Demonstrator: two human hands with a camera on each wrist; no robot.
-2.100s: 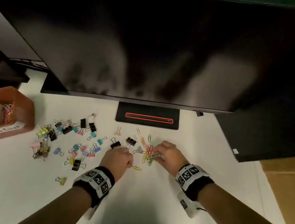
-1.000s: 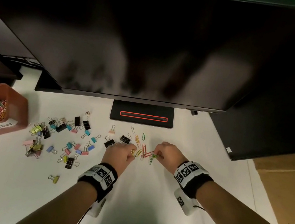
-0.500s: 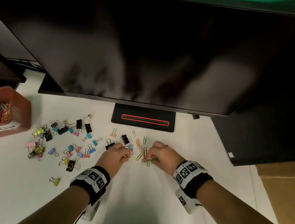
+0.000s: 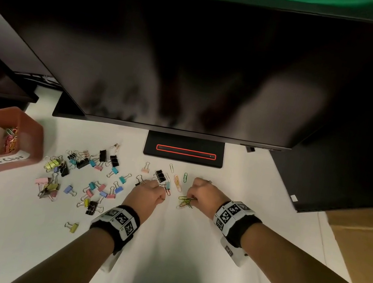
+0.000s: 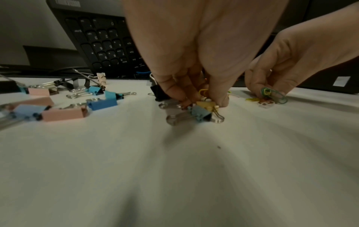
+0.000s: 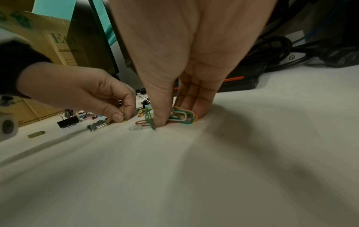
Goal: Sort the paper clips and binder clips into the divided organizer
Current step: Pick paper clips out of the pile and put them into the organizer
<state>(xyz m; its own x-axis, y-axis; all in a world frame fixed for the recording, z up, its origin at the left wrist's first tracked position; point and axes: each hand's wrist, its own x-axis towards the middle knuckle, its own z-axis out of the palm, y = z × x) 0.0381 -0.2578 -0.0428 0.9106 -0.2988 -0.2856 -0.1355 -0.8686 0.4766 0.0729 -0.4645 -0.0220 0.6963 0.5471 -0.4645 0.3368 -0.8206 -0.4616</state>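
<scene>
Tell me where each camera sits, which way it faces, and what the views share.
Head: worn high, looks down at the desk; both forearms, left hand, right hand.
Left wrist: low, looks along the left hand's fingers at binder clips; the right hand shows too.
Right wrist: low, looks along the right hand at the paper clips it pinches.
Shared: both hands and those paper clips appear in all three views.

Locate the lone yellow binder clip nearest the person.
In the head view, the yellow binder clip lies alone on the white desk, left of the left forearm and nearer the person than the scattered clips.
</scene>
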